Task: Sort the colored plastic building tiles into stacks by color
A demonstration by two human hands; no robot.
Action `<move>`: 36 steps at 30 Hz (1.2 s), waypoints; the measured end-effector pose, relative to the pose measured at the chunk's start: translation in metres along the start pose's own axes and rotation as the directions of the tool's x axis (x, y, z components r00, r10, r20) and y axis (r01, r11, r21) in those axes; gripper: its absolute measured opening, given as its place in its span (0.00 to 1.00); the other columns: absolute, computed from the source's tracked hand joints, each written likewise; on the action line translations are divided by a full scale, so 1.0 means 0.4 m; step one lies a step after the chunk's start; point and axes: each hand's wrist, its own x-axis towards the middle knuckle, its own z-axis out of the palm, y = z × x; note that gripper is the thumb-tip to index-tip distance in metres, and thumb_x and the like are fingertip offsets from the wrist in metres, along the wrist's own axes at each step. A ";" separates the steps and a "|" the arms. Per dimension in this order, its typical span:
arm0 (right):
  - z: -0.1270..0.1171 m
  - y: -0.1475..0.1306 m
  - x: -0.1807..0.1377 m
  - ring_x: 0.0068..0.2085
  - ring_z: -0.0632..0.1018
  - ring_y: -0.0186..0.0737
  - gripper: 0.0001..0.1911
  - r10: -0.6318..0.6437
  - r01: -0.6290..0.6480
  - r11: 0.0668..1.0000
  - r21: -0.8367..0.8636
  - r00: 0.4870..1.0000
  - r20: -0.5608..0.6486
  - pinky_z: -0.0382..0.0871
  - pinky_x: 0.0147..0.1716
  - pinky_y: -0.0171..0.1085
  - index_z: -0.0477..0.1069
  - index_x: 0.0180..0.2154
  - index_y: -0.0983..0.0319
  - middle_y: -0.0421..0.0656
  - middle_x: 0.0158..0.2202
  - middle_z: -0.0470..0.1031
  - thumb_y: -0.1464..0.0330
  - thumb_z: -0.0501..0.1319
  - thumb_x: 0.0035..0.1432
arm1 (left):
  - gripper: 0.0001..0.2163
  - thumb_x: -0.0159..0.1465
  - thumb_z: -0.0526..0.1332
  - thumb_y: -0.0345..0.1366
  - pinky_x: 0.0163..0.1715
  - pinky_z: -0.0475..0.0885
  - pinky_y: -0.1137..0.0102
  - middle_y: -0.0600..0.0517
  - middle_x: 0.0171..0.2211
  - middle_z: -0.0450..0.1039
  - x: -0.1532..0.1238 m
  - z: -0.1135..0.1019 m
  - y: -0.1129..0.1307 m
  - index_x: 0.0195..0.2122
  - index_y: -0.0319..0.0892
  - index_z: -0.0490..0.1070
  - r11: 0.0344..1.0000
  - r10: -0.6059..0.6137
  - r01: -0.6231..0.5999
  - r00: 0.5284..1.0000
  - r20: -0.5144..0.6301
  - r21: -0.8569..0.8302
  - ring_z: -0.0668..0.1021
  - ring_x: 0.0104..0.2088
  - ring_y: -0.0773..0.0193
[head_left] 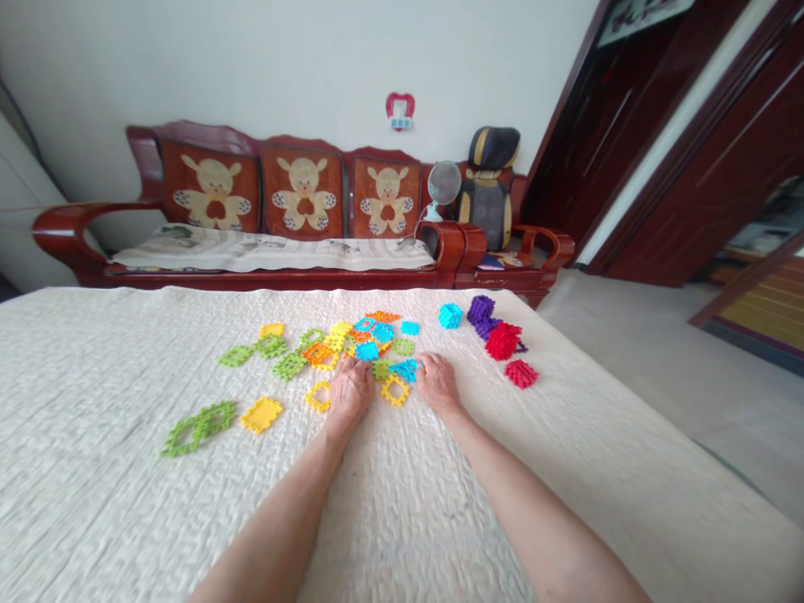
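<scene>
My left hand (352, 387) rests at the front of a spread of plastic interlocking tiles, its fingers curled downward. What it grips, if anything, is hidden beneath the fingers. My right hand (438, 381) is closed with its fingertips at the edge of a blue interlocking tile (405, 369). Between the hands lie a green tile (381, 369) and an open-centred yellow frame tile (395, 390). Another yellow frame tile (317, 396) sits just left of my left hand. Behind it are a blue tile (367, 351) and an orange tile (318, 354).
Linked green frames (199, 427) and a yellow tile (262, 414) lie at left on the white quilted cover (402, 519). At right stand a light-blue cube (450, 316), purple pieces (481, 310), a red block (503, 342) and a red stack (521, 373). A wooden sofa (282, 279) is beyond.
</scene>
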 end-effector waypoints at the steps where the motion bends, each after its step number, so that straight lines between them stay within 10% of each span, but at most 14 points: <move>1: 0.001 0.004 -0.001 0.53 0.75 0.45 0.18 0.006 -0.006 1.000 0.011 1.000 -0.005 0.63 0.54 0.41 0.75 0.49 0.62 0.50 0.50 0.78 0.71 0.50 0.64 | 0.14 0.69 0.51 0.32 0.47 0.70 0.64 0.46 0.40 0.75 0.000 0.000 0.000 0.41 0.43 0.78 1.000 0.002 -0.002 1.000 0.000 0.004 0.75 0.46 0.56; 8: 0.000 0.011 0.042 0.54 0.75 0.45 0.19 -0.106 0.136 0.976 0.170 0.979 -0.173 0.65 0.57 0.42 0.74 0.50 0.62 0.50 0.51 0.78 0.72 0.50 0.62 | 0.13 0.69 0.52 0.33 0.45 0.71 0.65 0.46 0.40 0.75 0.007 0.003 0.001 0.40 0.44 0.78 0.999 -0.025 0.025 1.000 -0.015 -0.041 0.76 0.45 0.56; 16: 0.087 -0.096 0.203 0.61 0.71 0.48 0.25 -0.161 0.156 0.975 0.157 0.987 0.023 0.63 0.60 0.46 0.71 0.57 0.62 0.50 0.60 0.72 0.69 0.60 0.56 | 0.12 0.68 0.54 0.32 0.43 0.71 0.66 0.47 0.38 0.75 0.009 0.010 0.000 0.41 0.43 0.78 0.994 -0.071 0.068 0.997 -0.034 -0.085 0.76 0.43 0.58; 28: 0.100 -0.099 0.175 0.53 0.77 0.46 0.19 -0.243 0.240 0.937 0.256 0.970 -0.019 0.68 0.56 0.43 0.75 0.50 0.63 0.51 0.52 0.77 0.74 0.58 0.57 | 0.11 0.67 0.55 0.30 0.41 0.70 0.69 0.49 0.36 0.75 0.008 0.007 0.002 0.40 0.44 0.78 0.997 -0.031 0.026 0.997 -0.074 -0.067 0.76 0.41 0.61; 36: 0.110 -0.083 0.163 0.46 0.80 0.43 0.21 0.039 0.032 0.845 0.533 0.992 -0.121 0.72 0.49 0.39 0.71 0.55 0.60 0.46 0.46 0.81 0.67 0.53 0.62 | 0.11 0.66 0.55 0.28 0.41 0.70 0.69 0.49 0.35 0.74 0.006 0.007 0.001 0.38 0.43 0.78 0.999 0.001 -0.005 0.995 -0.102 -0.039 0.76 0.40 0.61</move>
